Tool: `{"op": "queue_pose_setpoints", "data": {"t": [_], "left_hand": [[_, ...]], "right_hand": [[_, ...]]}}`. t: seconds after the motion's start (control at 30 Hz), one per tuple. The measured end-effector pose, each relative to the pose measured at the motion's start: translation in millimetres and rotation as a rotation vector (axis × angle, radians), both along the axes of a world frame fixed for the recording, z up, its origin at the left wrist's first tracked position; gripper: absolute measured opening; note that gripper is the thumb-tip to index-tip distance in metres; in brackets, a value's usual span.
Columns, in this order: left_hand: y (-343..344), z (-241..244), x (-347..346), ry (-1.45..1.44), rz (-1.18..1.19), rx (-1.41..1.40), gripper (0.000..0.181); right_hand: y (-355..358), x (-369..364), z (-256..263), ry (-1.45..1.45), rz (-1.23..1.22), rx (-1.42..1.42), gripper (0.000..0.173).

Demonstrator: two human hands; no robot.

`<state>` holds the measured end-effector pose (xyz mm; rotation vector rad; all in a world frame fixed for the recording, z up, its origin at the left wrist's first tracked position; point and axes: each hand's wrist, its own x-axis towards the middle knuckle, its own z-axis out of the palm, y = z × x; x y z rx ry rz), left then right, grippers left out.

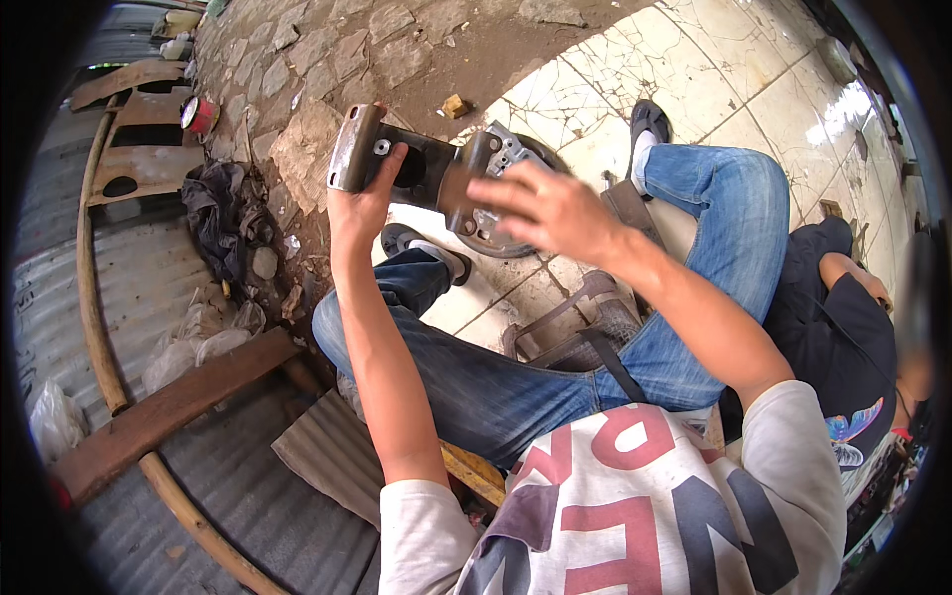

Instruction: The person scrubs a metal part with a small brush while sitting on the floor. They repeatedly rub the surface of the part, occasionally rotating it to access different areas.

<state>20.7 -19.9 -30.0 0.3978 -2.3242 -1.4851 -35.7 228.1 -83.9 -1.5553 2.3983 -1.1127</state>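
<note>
My left hand [366, 195] grips one end of a metal bracket [428, 177] with flanged, slotted ends and a dark middle plate with a round hole. The thumb lies along its face. Over the bracket's other end is my right hand [539, 208], its fingers blurred and stretched towards the metal. A brown blur at those fingertips hides part of the bracket; whether they hold something cannot be told. Beneath, on the tiles, sits a round dark-rimmed part [506, 242] with a perforated light metal piece [506, 145], partly covered by the bracket and my hand.
Between my legs lie worn metal pieces [587, 335] on cracked tiles [692, 59]. Corrugated sheets [67, 297], a wooden plank [178, 405] and a dark cloth [216, 216] are at left. Another person [833, 335] sits close at right. A tin [199, 115] lies near the stones.
</note>
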Motion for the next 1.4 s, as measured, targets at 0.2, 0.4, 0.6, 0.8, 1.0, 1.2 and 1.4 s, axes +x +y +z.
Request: {"op": "queue_pose_setpoints", "data": {"t": [0.2, 0.4, 0.6, 0.8, 1.0, 1.2, 1.4], "left_hand": [[-1.2, 0.5, 1.7, 0.024, 0.008, -0.008, 0.049], [2.0, 3.0, 0.5, -0.028, 0.013, -0.029, 0.048], [-3.2, -1.7, -0.3, 0.008, 0.011, -0.027, 0.048], [-3.7, -0.9, 1.6, -0.029, 0.031, -0.063, 0.048], [-1.3, -0.8, -0.7, 0.008, 0.015, -0.045, 0.048], [2.9, 6.6, 2.1, -0.036, 0.007, -0.048, 0.046], [1.4, 2.3, -1.4, -0.012, -0.004, -0.042, 0.048]], "right_hand": [[-2.2, 18.7, 6.8, -0.044, 0.001, -0.045, 0.055], [-2.0, -14.3, 4.3, -0.144, -0.113, 0.004, 0.051], [-5.5, 16.5, 12.7, -0.093, 0.011, -0.009, 0.056], [-0.9, -15.4, 7.7, -0.043, -0.121, -0.039, 0.053], [-7.4, 26.9, 12.0, 0.023, 0.027, -0.099, 0.055], [-2.7, -17.3, 5.4, -0.057, -0.199, 0.012, 0.052], [-2.6, 24.4, 6.2, 0.08, 0.0, -0.058, 0.055]]}}
